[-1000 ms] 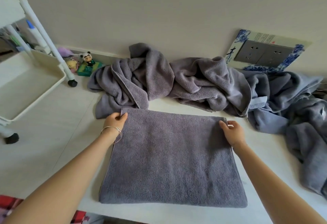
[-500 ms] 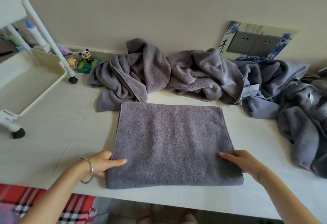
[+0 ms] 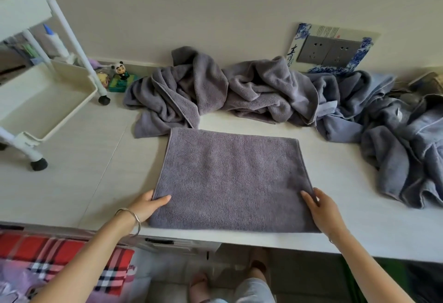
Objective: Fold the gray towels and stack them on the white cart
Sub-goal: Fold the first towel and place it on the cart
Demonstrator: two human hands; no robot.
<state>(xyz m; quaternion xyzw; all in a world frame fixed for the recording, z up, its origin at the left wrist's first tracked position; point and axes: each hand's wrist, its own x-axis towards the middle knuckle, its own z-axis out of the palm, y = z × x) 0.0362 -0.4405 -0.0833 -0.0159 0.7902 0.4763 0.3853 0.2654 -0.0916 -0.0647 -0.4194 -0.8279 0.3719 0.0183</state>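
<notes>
A folded gray towel (image 3: pixel 230 178) lies flat on the white table, its near edge close to the table's front edge. My left hand (image 3: pixel 148 204) pinches the towel's near left side, thumb on top and fingers under the edge. My right hand (image 3: pixel 321 209) grips the near right side, fingers curled over the edge. Behind it, several crumpled gray towels (image 3: pixel 215 91) are heaped along the wall, and more (image 3: pixel 395 139) are piled at the right. The white cart (image 3: pixel 45 103) stands on the table at the left, and its lower tray holds nothing.
A panda figurine (image 3: pixel 119 72) and small toys sit by the wall beside the cart's wheel (image 3: pixel 104 100). A wall socket plate (image 3: pixel 333 50) is above the towel heap. A red plaid cloth (image 3: pixel 60 264) lies below the table's front edge at the left.
Both hands slid from the towel's far corners back along its sides to the near corners and now hold them. The view has tipped down, showing more below the table.
</notes>
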